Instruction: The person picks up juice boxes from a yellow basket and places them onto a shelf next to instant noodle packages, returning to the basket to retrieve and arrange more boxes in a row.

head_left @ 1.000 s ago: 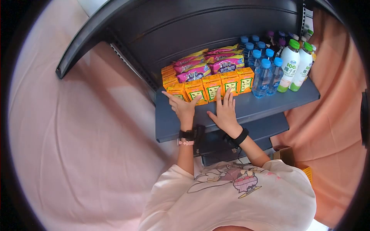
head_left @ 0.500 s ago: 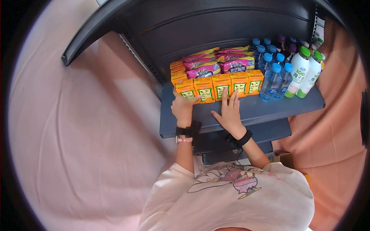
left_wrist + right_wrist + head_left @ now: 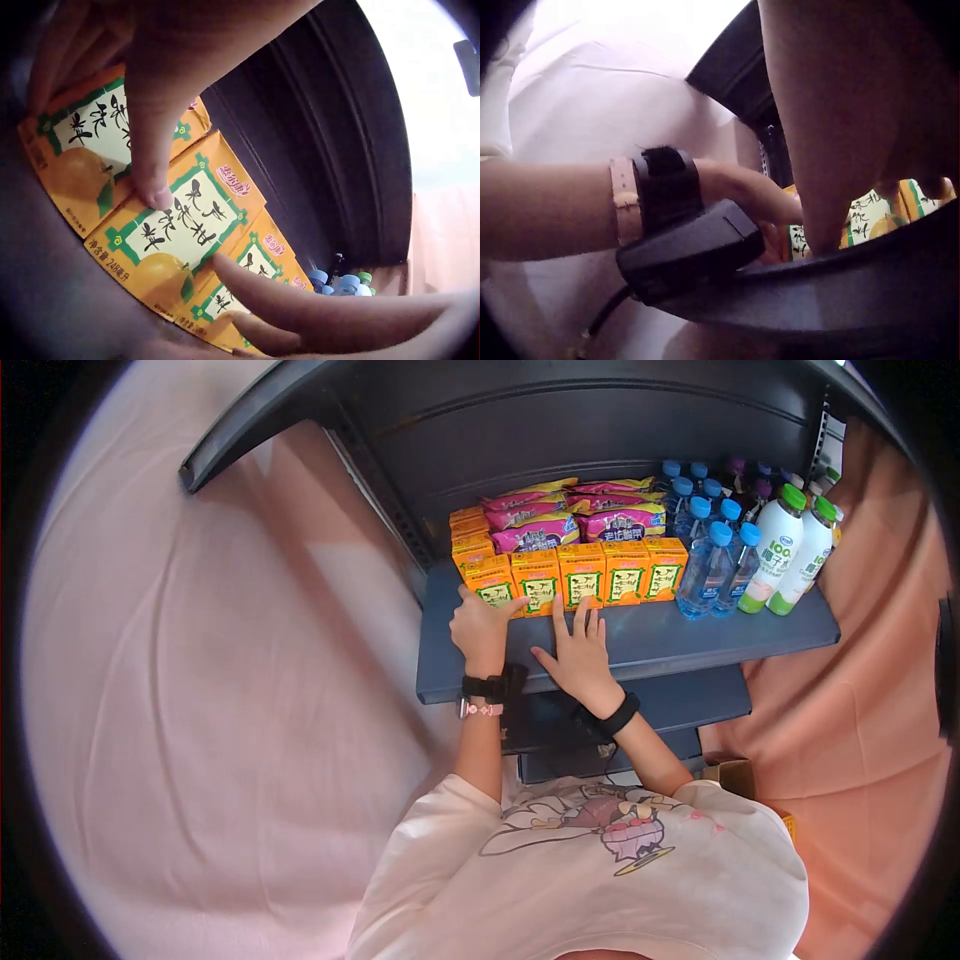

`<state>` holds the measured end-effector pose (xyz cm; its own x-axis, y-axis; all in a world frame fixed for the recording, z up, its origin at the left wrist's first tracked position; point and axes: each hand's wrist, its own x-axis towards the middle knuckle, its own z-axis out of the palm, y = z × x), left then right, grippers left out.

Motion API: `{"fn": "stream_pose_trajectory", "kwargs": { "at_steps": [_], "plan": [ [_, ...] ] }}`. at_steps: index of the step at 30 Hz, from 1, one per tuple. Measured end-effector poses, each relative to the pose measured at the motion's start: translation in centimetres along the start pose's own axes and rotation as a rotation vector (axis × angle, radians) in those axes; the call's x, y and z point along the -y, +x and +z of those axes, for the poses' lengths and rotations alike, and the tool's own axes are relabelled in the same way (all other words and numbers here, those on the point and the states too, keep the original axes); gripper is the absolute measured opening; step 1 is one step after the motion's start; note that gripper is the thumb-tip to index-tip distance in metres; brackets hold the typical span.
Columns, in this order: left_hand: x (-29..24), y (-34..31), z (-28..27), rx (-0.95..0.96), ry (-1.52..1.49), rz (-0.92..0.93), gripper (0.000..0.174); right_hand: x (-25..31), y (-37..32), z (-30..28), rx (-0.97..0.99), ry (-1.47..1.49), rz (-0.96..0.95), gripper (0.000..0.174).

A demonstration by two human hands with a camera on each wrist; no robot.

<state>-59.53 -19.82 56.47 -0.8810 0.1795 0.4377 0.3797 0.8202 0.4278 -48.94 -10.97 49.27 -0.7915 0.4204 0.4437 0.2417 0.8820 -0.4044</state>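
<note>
A front row of orange juice drink cartons (image 3: 583, 560) stands upright along the shelf, with more cartons behind its left end. My left hand (image 3: 478, 632) is at that left end. Its fingers lie along the side of the end carton, and its thumb (image 3: 152, 150) rests across the front of the second carton (image 3: 199, 225). Just to the right, my right hand (image 3: 583, 662) has its fingers spread, the fingertips at the lower fronts of the middle cartons. In the right wrist view the left wrist (image 3: 667, 195) fills the middle and hides most of the left hand.
Pink and yellow packets (image 3: 622, 523) lie behind the cartons. To their right stand blue-capped water bottles (image 3: 708, 585) and white, green-capped coconut drink bottles (image 3: 775, 550). The dark shelf (image 3: 640, 637) has a raised back panel, with a lower shelf (image 3: 650, 707) beneath.
The left fingers have drawn in from stretched out to the end carton's side. The right hand has shifted left along the row. The head view has turned slightly left.
</note>
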Motion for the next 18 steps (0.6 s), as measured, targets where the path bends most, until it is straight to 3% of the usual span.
{"fn": "stream_pose_trajectory", "kwargs": {
  "at_steps": [7, 9, 13, 15, 16, 18],
  "plan": [
    [0.5, -0.3, -0.6, 0.103, -0.075, -0.042, 0.078, -0.2, -0.3, 0.4, -0.091, -0.024, -0.023, 0.084],
    [2.4, 0.3, -0.4, 0.179, -0.301, 0.093, 0.087, -0.2, -0.3, -0.2, -0.061, 0.014, -0.034, 0.081],
    [2.6, 0.3, -2.8, 0.124, -0.199, 0.074, 0.089, -0.7, -0.6, 0.0, -0.078, 0.002, -0.052, 0.078],
    [3.0, 0.7, -3.5, 0.17, -0.34, 0.069, 0.084, -0.6, -0.7, 0.3, -0.106, -0.032, -0.067, 0.076],
    [2.3, 0.8, -4.4, 0.122, -0.348, 0.069, 0.064, -0.6, -0.7, 0.2, -0.107, -0.035, -0.065, 0.076],
    [2.7, 2.5, -4.4, 0.066, -0.332, 0.141, 0.057, -0.5, -0.7, 0.0, -0.108, -0.025, -0.06, 0.075]
  ]
}}
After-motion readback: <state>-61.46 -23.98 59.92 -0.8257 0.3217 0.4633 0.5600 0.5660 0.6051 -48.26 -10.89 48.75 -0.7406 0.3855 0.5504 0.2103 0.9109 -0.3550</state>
